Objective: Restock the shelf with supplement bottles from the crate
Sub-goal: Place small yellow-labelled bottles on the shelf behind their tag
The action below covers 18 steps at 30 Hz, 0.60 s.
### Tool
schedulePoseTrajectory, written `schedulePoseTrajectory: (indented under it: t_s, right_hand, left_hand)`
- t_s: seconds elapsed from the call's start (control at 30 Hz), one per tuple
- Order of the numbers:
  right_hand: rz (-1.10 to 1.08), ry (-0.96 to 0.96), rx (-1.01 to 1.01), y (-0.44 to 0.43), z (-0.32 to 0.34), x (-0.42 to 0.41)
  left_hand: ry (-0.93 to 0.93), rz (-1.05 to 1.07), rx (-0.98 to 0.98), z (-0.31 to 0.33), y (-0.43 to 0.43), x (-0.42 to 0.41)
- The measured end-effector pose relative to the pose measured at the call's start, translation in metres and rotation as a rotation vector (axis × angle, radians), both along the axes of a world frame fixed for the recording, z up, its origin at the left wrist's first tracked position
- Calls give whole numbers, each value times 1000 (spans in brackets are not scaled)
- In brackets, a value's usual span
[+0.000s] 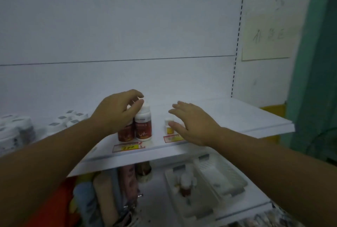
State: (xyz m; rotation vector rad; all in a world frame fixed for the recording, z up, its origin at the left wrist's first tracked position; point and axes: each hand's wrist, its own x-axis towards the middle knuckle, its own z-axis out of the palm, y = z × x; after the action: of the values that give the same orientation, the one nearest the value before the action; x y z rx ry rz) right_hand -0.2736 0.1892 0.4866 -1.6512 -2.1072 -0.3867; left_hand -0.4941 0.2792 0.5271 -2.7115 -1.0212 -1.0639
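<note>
Our left hand covers most of the rear red bottle, so we can't tell if the grip closes on it. Our right hand hides part of the small yellow bottle. Bottle labels and price tags blur past reading. The lower tray is smeared.

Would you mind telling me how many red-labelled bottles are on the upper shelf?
2: one red-labelled bottle under the left hand, another beside it, partly behind the hand. More may be hidden.

Two red bottles, one small yellow bottle, two price tags, two hands
</note>
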Motion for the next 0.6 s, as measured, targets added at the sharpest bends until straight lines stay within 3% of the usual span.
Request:
schedulePoseTrajectory:
  t_s: [0.1,0.2,0.27,0.43,0.6]
  right_hand:
    - [247,-39,49,-43,-39,9]
    - [297,-185,-195,-70,-96,35]
    - [244,-187,-340,-72,-133,53]
    - [17,201,-566,-52,-223,96]
    - [-134,316,-649,-3,-302,110]
  left_hand:
    - [64,-84,5,-45,-51,16]
    - [279,-91,-129,-111,-76,44]
    - [318,-61,-247,-151,-79,53]
    - [301,63,-523,-243,-59,73]
    - [140,38,-798,-316,5,114]
